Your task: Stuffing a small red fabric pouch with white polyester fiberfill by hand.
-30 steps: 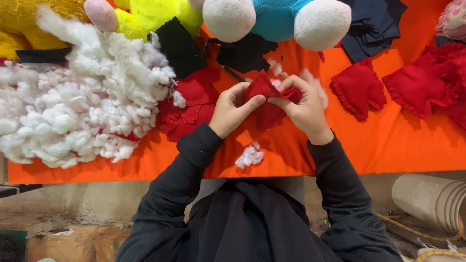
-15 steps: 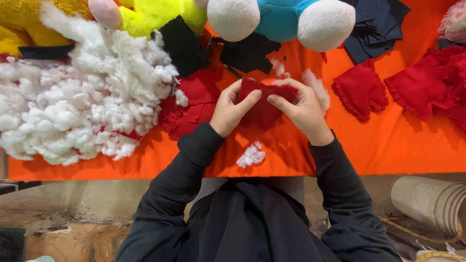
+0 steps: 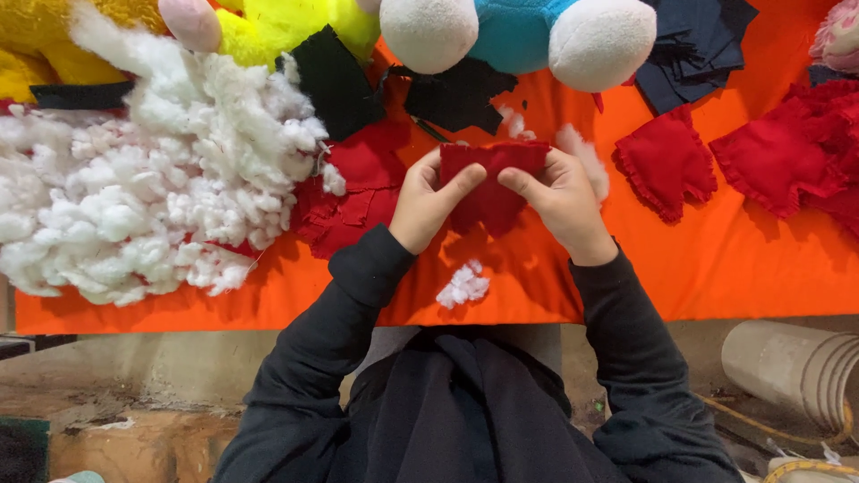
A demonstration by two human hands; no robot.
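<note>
You are holding the red fabric pouch [image 3: 490, 183] with your left hand [image 3: 429, 201] and right hand [image 3: 562, 199], fingers pinching its top edge. It looks soft, light and floppy.

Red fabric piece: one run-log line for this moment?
left hand: grips red fabric piece | right hand: grips same piece | white stuffing pile: left, on orange cloth | small stuffing tuft: below hands

Bright, even overhead light saturates the colours, casts soft shadows beneath the forearms, and leaves the view sharp.
</note>
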